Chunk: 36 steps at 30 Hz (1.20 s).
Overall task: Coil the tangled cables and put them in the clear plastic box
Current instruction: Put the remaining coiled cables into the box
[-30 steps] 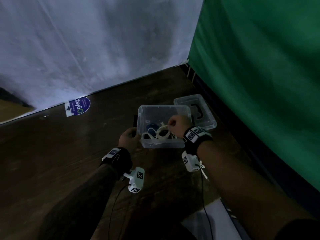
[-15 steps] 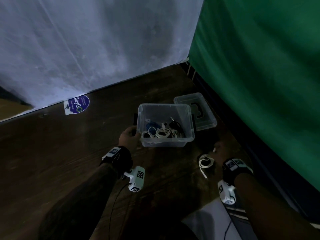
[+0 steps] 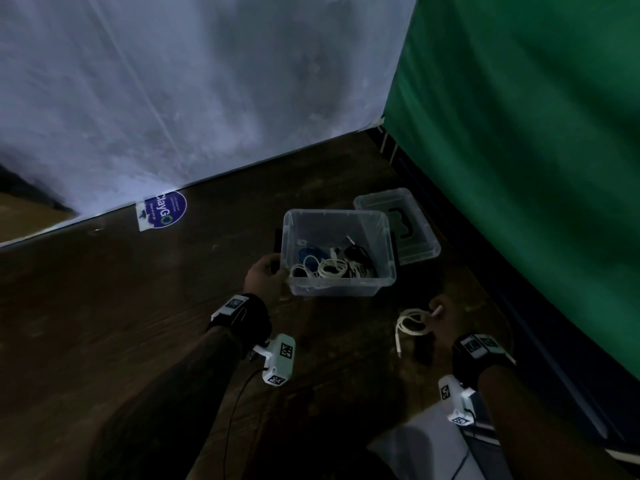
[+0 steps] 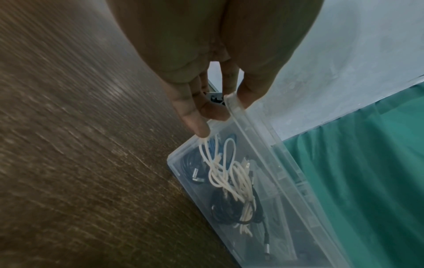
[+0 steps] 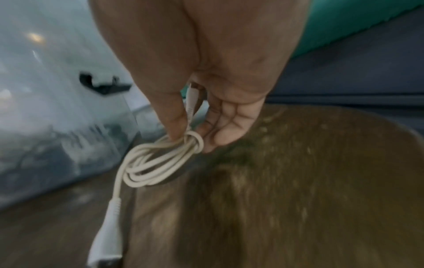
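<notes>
The clear plastic box point(image 3: 384, 275) stands on the dark wooden table and holds several coiled white, blue and black cables point(image 3: 329, 266). My left hand point(image 3: 265, 277) grips the box's left rim point(image 4: 236, 112), thumb on one side of the wall and fingers on the other. To the right of the box, my right hand point(image 3: 441, 315) pinches a coiled white cable point(image 3: 410, 323) between thumb and fingers point(image 5: 213, 134). The coil point(image 5: 158, 161) hangs just above the table, and its white plug point(image 5: 105, 241) trails down.
The box's clear lid point(image 3: 398, 225) with a black handle lies behind the box on the right. A green curtain point(image 3: 519, 133) runs along the right side and a white sheet point(image 3: 173, 98) along the back. A round blue sticker point(image 3: 162, 209) sits at the table's far edge.
My right hand left the box, swung to the table on the right and took hold of a coiled white cable there. The left hand stayed on the box's rim.
</notes>
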### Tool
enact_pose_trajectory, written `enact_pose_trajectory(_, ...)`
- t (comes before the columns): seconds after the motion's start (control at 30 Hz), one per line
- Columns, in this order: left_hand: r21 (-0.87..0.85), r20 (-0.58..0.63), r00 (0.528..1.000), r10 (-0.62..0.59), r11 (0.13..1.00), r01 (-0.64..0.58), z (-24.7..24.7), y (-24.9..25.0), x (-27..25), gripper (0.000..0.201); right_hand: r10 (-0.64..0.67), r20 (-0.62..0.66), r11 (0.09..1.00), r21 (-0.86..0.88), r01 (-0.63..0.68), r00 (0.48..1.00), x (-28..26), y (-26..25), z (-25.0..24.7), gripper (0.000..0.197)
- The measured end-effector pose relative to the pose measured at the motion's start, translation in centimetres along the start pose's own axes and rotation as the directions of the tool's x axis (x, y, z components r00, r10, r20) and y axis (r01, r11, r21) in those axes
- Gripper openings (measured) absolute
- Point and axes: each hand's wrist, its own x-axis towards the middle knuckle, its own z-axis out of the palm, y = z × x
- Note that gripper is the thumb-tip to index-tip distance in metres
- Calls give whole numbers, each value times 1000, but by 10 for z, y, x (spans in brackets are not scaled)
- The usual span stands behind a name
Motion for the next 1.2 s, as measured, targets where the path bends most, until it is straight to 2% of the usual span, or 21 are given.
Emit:
enact_pose_trajectory(0.07,0,14,1000,-6,1000,6,0,1,-1,24,-91,-15,993,68,92,996,-5,-10,-20,27)
enact_pose_trajectory(0.17,-14,7,1000,-1,1000,1,0,0,-1,26,-209,-20,970,126,210,978,-16,-50,-57,25)
enact_pose_trajectory(0.27,-20,7,1000,-5,1000,5,2,-1,0,29,-366,-74,893,252,372,928,-21,-107,-76,28)
enact_pose_trajectory(0.33,-24,4,1000,-11,1000,11,1,-1,1,30,-483,-111,846,196,496,868,-16,-145,-73,32)
enact_pose_trajectory(0.37,-30,7,1000,-17,999,17,1,0,0,30,-532,-104,833,115,541,841,-11,-160,-67,32)
enact_pose_trajectory(0.43,-42,14,1000,-26,999,26,1,0,0,29,-585,-33,811,-55,582,811,0,-186,-49,31)
enact_pose_trajectory(0.53,-43,6,1000,-19,999,20,1,1,-1,28,-589,99,772,-223,594,802,15,-198,-15,38)
enact_pose_trajectory(0.63,-42,-10,1000,-13,999,13,2,1,1,26,-563,149,771,-260,581,813,26,-191,-3,48)
enact_pose_trajectory(0.7,-36,-17,1000,-3,999,2,2,0,1,26,-549,104,809,-186,558,829,32,-186,-11,49)
enact_pose_trajectory(0.77,-35,-16,1000,-5,999,4,2,-3,3,27,-504,-42,860,-113,497,863,39,-176,-27,40)
enact_pose_trajectory(0.83,-27,-9,1000,-3,1000,3,2,-5,6,28,-406,-177,914,-95,395,896,58,-157,-39,30)
enact_pose_trajectory(0.87,-18,-8,1000,2,1000,-2,2,-6,7,28,-356,-171,932,-136,336,919,70,-146,-40,29)
enact_pose_trajectory(0.93,-15,-20,1000,8,1000,-8,3,-9,8,27,-303,0,915,-279,291,953,85,-123,-34,34)
enact_pose_trajectory(1.03,-27,-39,999,28,999,-29,4,-12,9,26,-254,246,812,-472,344,935,91,-93,-13,37)
enact_pose_trajectory(1.1,-30,-44,998,35,999,-36,4,-12,9,26,-237,294,762,-535,365,926,87,-80,-1,35)
enact_pose_trajectory(1.2,-45,-40,998,38,998,-40,5,-11,7,23,-244,252,785,-516,343,937,83,-70,6,31)
